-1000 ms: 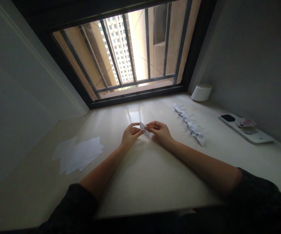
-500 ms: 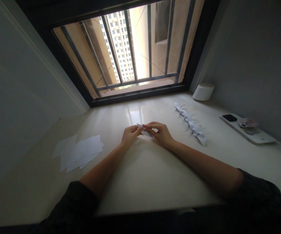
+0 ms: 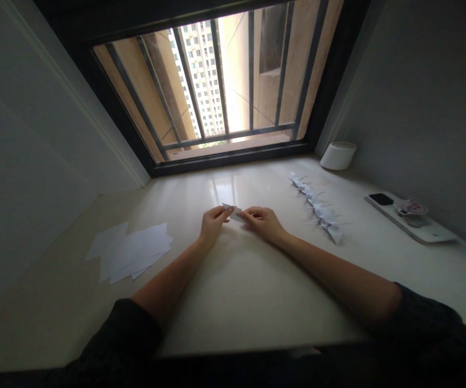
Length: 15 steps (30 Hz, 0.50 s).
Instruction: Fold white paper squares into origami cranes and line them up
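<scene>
Between my two hands a small piece of folded white paper [image 3: 236, 215] is held just above the pale sill, near the middle of the view. My left hand [image 3: 213, 222] pinches its left end between thumb and fingers. At the right end, the thumb and fingers of my right hand [image 3: 265, 222] are closed on the same paper. My fingers cover part of it, so its full shape is hidden. Off to the right of my right hand stands a row of folded paper cranes [image 3: 317, 207].
Loose white paper sheets [image 3: 141, 248] lie overlapping at the left. A phone [image 3: 412, 218] with a round grip on its back rests at the right by the wall. Behind it is a white cylindrical object [image 3: 338, 156]. A barred window [image 3: 216, 81] rises at the back.
My right hand's fingers have drawn down and closer together on the paper's right end. My left hand has shifted slightly left, so more of the paper shows between the hands.
</scene>
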Motion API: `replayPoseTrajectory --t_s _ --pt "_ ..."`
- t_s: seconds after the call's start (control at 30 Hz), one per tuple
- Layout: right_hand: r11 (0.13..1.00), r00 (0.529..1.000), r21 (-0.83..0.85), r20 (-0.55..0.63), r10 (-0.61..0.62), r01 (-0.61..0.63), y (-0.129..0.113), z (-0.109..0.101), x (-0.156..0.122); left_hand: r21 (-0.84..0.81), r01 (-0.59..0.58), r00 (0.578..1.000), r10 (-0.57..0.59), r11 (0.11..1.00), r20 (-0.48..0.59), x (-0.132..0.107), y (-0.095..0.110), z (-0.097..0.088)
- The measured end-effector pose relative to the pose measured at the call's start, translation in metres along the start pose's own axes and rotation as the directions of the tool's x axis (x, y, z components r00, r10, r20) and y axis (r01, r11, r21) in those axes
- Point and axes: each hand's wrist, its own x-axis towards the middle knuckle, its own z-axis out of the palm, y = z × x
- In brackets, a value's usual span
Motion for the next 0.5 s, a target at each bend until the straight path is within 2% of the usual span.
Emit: replayPoseTrajectory --t_s 0.2,0.5 --pt "0.994 0.999 -0.101 0.026 -0.043 0.045 -0.002 0.001 -0.001 0.005 -0.013 0.999 0.014 1.000 -0.050 0.001 -0.001 0.000" --pt "0.999 0.997 -0.042 0.072 0.024 -0.021 -0.010 0.001 -0.002 -0.008 -0.053 0.999 0.052 0.999 -0.014 -0.001 0.000 0.003"
